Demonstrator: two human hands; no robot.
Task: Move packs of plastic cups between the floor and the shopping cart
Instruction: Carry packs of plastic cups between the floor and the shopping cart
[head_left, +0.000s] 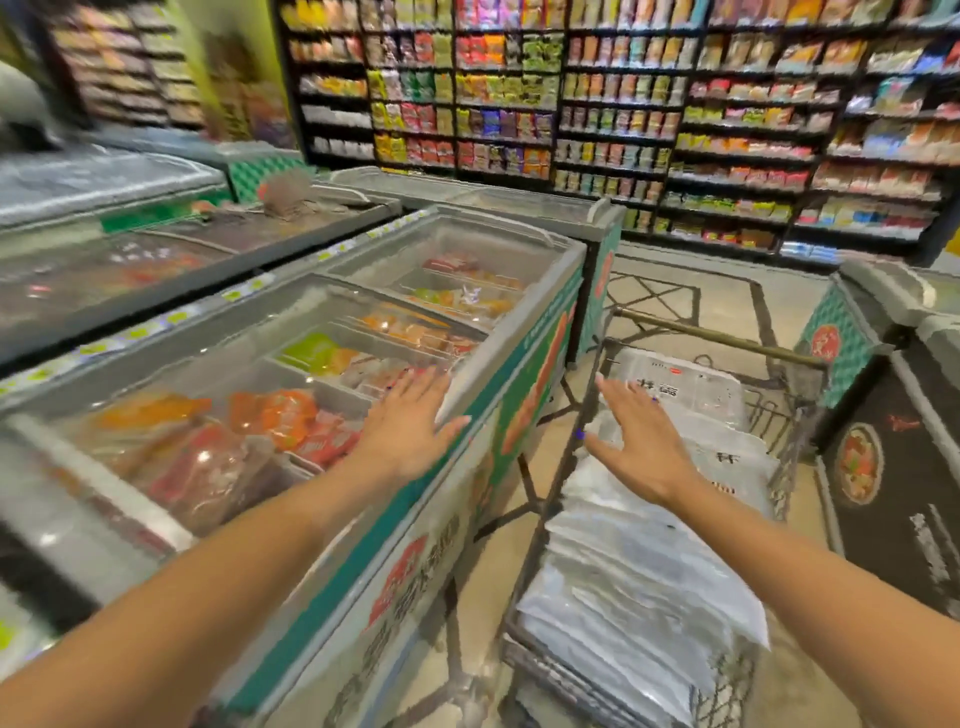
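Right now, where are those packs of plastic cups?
In the head view, the packs of plastic cups lie stacked in the shopping cart at lower right, beside the chest freezer, under the outstretched right hand.

Motion blur smears the whole view. Printing on the clear-wrapped white packs of plastic cups (644, 566) in the wire shopping cart (795, 415) is unreadable. Labels on the dark wall shelves of coloured packets (623, 114) at 12 o'clock blur together. Both forearms run off the bottom edge.
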